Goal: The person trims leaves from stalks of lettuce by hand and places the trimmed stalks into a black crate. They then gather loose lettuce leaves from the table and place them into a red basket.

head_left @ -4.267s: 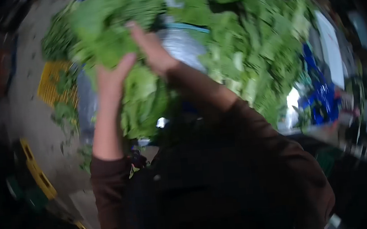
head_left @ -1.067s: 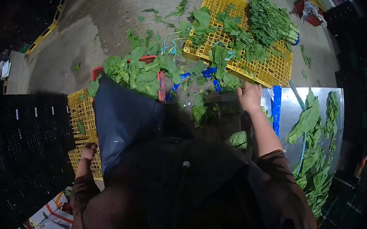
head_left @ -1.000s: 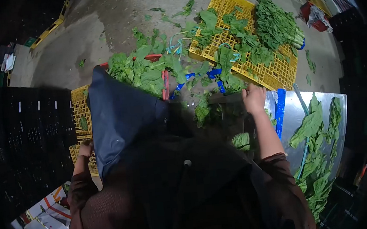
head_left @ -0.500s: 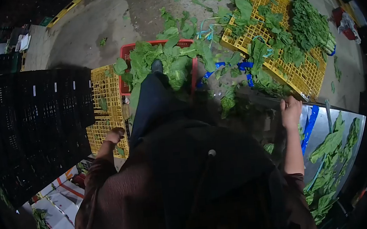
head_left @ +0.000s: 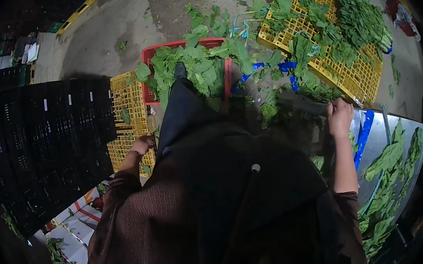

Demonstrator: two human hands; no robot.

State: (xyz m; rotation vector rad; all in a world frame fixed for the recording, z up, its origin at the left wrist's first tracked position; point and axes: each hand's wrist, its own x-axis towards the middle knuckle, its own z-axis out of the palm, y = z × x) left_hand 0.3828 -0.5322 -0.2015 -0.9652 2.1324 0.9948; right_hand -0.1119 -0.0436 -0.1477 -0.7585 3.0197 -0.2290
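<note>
Over red crate (head_left: 153, 89), foot (head_left: 180, 70) planted deeper, hands (head_left: 340, 116) unmoved

A produce-sorting yard: leafy greens (head_left: 201, 72) heaped on plastic crates (head_left: 347, 77), stacked black crates (head_left: 47, 146), concrete floor (head_left: 107, 35).

Left hand (head_left: 142, 144): we see it low at our left side, fingers curled, arm bent at the elbow, sleeve down to the wrist.
Right hand (head_left: 340, 117): we see it stretched forward, fingers closed in a grip, forearm bare below a pushed-up sleeve.
</note>
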